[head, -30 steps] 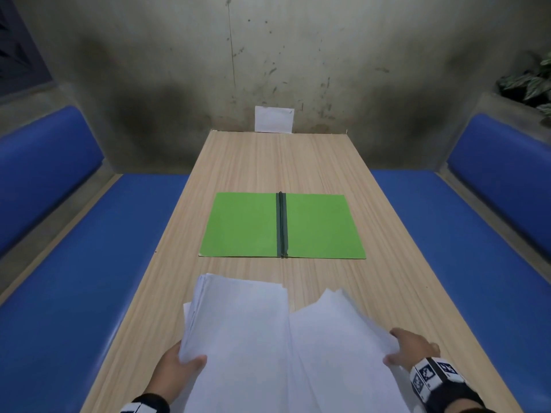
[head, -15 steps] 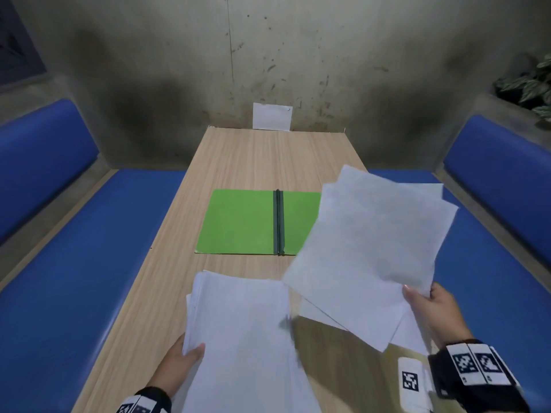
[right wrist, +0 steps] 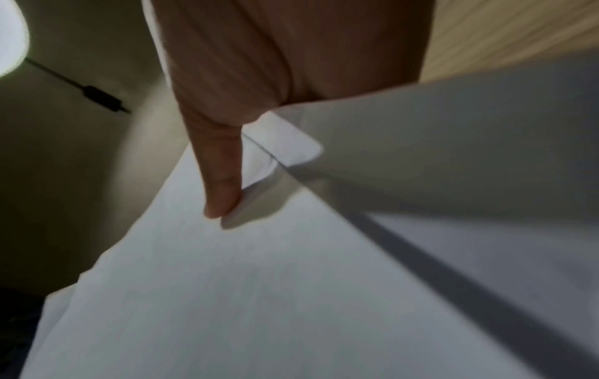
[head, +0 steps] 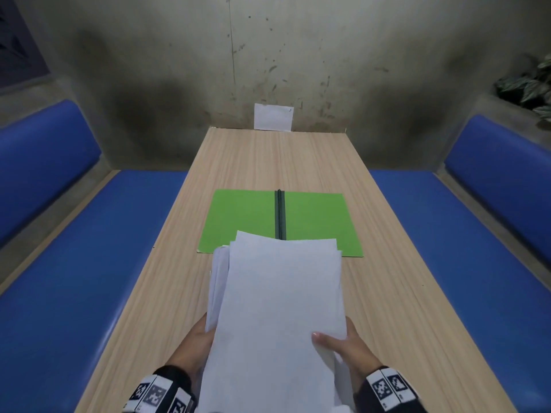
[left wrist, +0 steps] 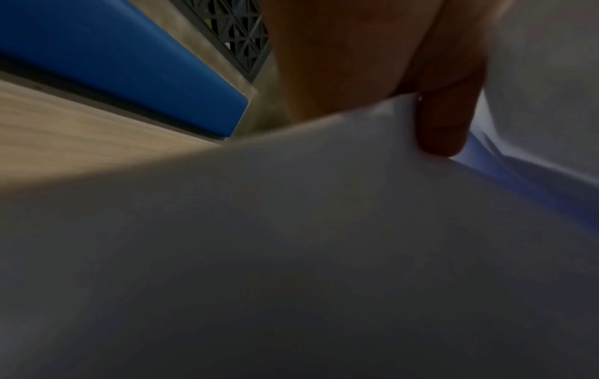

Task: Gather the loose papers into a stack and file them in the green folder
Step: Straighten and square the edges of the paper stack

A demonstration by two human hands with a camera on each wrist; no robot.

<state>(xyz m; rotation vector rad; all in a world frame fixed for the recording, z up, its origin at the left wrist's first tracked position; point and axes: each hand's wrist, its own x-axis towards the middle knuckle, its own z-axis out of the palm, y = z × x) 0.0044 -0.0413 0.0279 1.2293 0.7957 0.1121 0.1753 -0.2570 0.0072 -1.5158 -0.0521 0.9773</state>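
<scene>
Both hands hold one loose stack of white papers [head: 277, 308] above the near end of the wooden table [head: 268, 156]. My left hand [head: 193, 341] grips the stack's left edge; its fingers are hidden under the sheets. My right hand [head: 343, 347] pinches the right edge, thumb lying on the top sheet. The sheet edges are uneven at the far left corner. The green folder [head: 247, 219] lies open and flat mid-table, its dark spine [head: 279, 213] running away from me; the stack covers its near middle edge. Both wrist views show mostly papers [left wrist: 324, 243] [right wrist: 259, 282] and one finger each.
Blue padded benches [head: 89, 263] [head: 462, 248] run along both sides of the table. A small white card [head: 272, 117] leans against the stained wall at the far end. A leafy plant [head: 530, 87] sits on the ledge at the upper right.
My right hand lifted its sheets off the table, swung them left and laid them onto the pile in my left hand. Both hands now hold one joined stack, nearer the folder.
</scene>
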